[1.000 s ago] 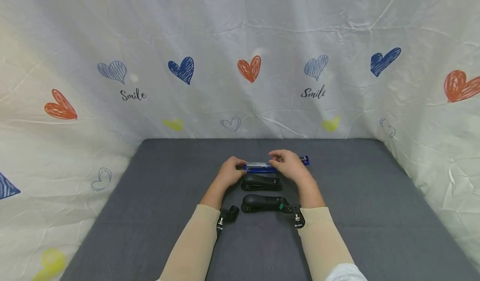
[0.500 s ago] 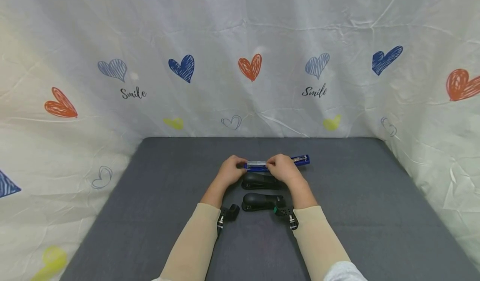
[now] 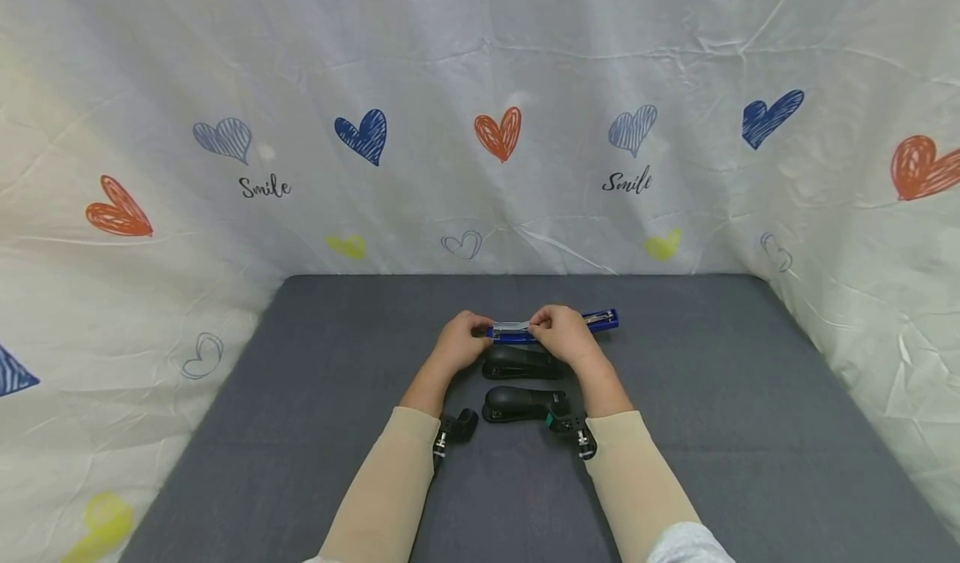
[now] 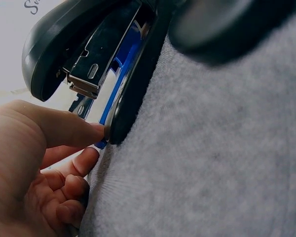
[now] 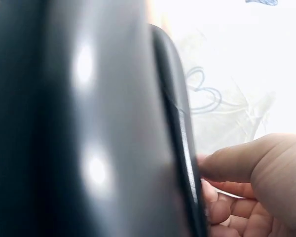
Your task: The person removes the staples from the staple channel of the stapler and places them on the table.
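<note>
A blue stapler (image 3: 513, 339) lies opened out lengthwise near the back of the table, its top part stretching to the right past my right hand. My left hand (image 3: 459, 342) grips its left end between thumb and fingers; in the left wrist view the thumb (image 4: 84, 129) lies at the tip of the blue body. Along the stapler runs a thin silvery strip of staples (image 3: 510, 325). My right hand (image 3: 564, 335) pinches the strip's right end, though black staplers block that pinch in the right wrist view.
Two black staplers lie in front of the blue one: a nearer stapler (image 3: 521, 404) and a farther stapler (image 3: 517, 364) close to both hands. The grey table (image 3: 337, 429) meets a white cloth (image 3: 420, 204) with printed hearts at the back.
My right hand has come down and left from above the blue stapler's middle to the silvery strip, where its fingers now pinch. The left hand keeps its place.
</note>
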The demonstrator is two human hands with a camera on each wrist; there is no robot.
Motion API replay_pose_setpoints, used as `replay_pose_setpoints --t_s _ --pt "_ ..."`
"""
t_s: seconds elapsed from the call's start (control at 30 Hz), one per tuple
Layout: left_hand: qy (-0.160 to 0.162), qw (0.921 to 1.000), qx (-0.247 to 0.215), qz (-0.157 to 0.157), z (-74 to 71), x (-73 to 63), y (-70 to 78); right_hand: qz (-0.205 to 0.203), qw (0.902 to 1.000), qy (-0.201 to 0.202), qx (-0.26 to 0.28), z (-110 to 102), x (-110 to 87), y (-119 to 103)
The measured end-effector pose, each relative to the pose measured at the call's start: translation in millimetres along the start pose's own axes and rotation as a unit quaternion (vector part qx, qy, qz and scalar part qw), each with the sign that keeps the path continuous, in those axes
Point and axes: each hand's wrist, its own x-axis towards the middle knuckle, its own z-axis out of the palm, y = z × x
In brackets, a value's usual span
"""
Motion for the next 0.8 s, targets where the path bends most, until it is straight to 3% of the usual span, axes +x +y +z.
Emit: replay_pose_setpoints --t_s 0.33,0.8 --pt "-0.001 1.0 -0.003 -0.002 -1.2 -1.2 0.8 -0.004 0.9986 0.034 0.041 12 1.1 -5" --pt "0.0 1.0 -0.005 0.001 -1.2 0.1 -0.6 -0.017 0.9974 0.042 0.057 14 0.7 -8"
